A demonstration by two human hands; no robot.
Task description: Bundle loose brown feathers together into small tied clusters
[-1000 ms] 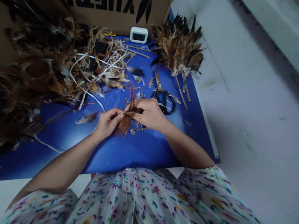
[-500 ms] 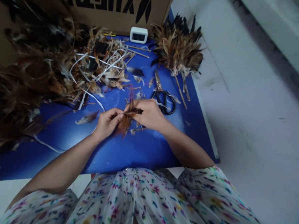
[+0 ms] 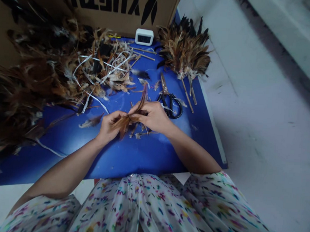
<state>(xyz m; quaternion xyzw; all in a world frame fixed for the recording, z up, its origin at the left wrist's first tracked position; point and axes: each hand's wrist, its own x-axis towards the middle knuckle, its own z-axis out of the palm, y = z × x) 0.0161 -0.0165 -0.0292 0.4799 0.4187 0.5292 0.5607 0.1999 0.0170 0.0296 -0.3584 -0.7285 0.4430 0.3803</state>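
Brown feathers (image 3: 123,124) fan out between my two hands, above the middle of the blue table. My left hand (image 3: 109,125) is closed, its thumb and fingers pinching the feathers near their gathered middle. Close against it, my right hand (image 3: 152,116) is also closed on the feathers, and one long reddish-brown plume points up past its fingers. The exact point where they are gripped is partly hidden by the fingertips. Just behind my right hand lie scissors (image 3: 168,99) with black handles and rusty blades. Small feather scraps (image 3: 141,133) lie beneath the hands.
A large heap of brown feathers (image 3: 51,62) covers the left side, with white string (image 3: 113,69) across it. Feather dusters or bundles (image 3: 184,51) with sticks lie at the right edge. A white digital clock (image 3: 144,37) stands before a cardboard box (image 3: 108,18).
The feathers in my hands have turned: some now lie leftward across my left hand, and the upright plume leans more to the right. Both hands stay nearly in place.
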